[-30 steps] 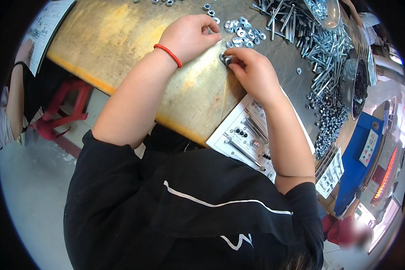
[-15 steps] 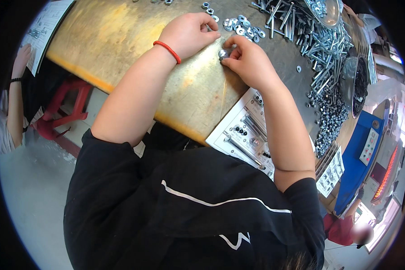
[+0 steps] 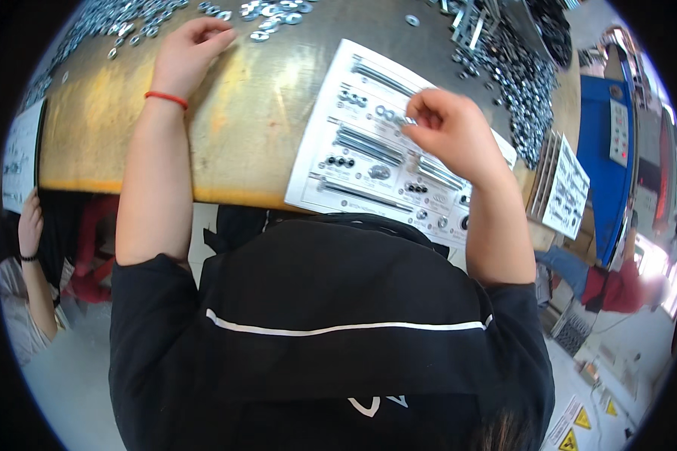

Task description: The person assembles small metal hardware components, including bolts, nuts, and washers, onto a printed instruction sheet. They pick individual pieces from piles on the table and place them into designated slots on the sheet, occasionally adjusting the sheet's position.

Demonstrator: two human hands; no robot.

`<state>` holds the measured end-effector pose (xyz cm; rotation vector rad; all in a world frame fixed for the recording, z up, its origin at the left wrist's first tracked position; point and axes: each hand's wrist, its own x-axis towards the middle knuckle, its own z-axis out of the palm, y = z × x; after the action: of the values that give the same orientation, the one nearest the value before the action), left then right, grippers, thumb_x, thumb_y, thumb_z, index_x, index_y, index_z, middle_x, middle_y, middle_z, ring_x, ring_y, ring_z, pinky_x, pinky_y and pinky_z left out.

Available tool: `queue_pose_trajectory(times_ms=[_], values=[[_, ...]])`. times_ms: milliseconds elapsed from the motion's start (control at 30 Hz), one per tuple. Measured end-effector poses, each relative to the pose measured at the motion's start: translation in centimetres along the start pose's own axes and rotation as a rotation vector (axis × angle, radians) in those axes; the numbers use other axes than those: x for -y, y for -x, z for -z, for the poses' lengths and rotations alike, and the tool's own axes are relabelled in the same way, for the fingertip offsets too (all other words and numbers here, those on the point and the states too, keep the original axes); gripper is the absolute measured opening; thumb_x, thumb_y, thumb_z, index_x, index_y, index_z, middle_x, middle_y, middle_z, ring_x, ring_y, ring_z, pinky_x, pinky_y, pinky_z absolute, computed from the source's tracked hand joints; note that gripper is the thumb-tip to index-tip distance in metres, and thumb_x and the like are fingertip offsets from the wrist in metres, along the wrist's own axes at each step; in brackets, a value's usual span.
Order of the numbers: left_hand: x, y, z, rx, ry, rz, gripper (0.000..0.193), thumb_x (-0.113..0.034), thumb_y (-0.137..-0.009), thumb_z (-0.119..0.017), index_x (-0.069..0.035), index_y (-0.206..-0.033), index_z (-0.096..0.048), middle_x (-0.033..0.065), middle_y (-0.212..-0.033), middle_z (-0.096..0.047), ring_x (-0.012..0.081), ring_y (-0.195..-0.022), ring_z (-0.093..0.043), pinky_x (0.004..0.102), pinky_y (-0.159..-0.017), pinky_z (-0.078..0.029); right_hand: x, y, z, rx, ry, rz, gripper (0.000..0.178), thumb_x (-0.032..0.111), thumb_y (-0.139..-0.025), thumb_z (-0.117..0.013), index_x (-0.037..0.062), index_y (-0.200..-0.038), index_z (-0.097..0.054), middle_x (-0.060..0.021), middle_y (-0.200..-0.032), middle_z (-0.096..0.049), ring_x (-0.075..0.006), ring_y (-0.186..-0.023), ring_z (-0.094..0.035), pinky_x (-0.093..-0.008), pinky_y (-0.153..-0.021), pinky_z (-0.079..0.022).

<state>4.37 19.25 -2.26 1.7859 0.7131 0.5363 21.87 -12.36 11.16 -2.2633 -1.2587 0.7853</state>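
1. Left hand point(image 3: 188, 60), wearing a red cord bracelet point(image 3: 165, 98): above the counter point(image 3: 241, 143), just beside loose flat washers point(image 3: 292, 18). Fingers bent, thumb near forefinger; whether they pinch anything cannot be told.
2. Right hand point(image 3: 462, 139): over the hardware sheet, fingers curled inward, thumb and forefinger close together beside ring shapes. Whether a piece sits between them cannot be told.
3. Hardware sheet point(image 3: 320, 139): white, set askew at the counter's near edge, partly under the right hand and forearm; bears rows of bolts, nuts and rings.
4. Single washer point(image 3: 412, 20): on the counter beyond the sheet, well apart from the cluster.
5. Nut heap point(image 3: 530, 105): dark and silvery, right of the sheet.
6. Long bolts point(image 3: 475, 28): piled at the far right, adjoining the nut heap.
7. Stacked printed cards point(image 3: 566, 188): near the counter's right end.
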Motion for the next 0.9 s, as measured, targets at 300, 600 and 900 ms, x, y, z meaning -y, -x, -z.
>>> queue_pose_trajectory(times_ms=[300,600,900], values=[[-11.1,7.9,-9.5,0.428,-0.179,-0.186,0.024,-0.018,-0.081,-0.076,-0.008,-0.102,-0.071,-0.0002,-0.078,-0.061,0.0113,-0.071,-0.059,0.0258,-0.063,-0.049,-7.5,12.1,-1.3,0.118,0.371,-0.076,0.016,0.002,-0.075,-0.063,0.0067,-0.090,-0.065,-0.0120,-0.073,-0.061,-0.0325,-0.074,-0.062,-0.0421,-0.066,-0.049],[-15.5,15.4,-21.1,0.657,-0.521,-0.652,0.014,-0.021,-0.077,-0.072,-0.013,-0.089,-0.071,0.0035,-0.085,-0.063,0.0251,-0.087,-0.063,0.0374,-0.073,-0.054,-7.9,15.3,-2.6,-0.220,0.246,-0.156,0.027,0.011,-0.074,-0.071,0.0110,-0.101,-0.066,-0.0090,-0.074,-0.062,-0.0297,-0.070,-0.063,-0.0401,-0.062,-0.049],[-16.1,16.4,-25.1,0.755,-0.773,-0.603,0.015,-0.018,-0.076,-0.070,-0.012,-0.089,-0.072,0.0039,-0.087,-0.064,0.0257,-0.089,-0.064,0.0388,-0.074,-0.055,-9.3,16.0,-4.9,-0.356,0.278,-0.214,0.019,0.023,-0.078,-0.072,0.0074,-0.088,-0.066,-0.0102,-0.080,-0.067,-0.0309,-0.073,-0.066,-0.0416,-0.062,-0.052]])
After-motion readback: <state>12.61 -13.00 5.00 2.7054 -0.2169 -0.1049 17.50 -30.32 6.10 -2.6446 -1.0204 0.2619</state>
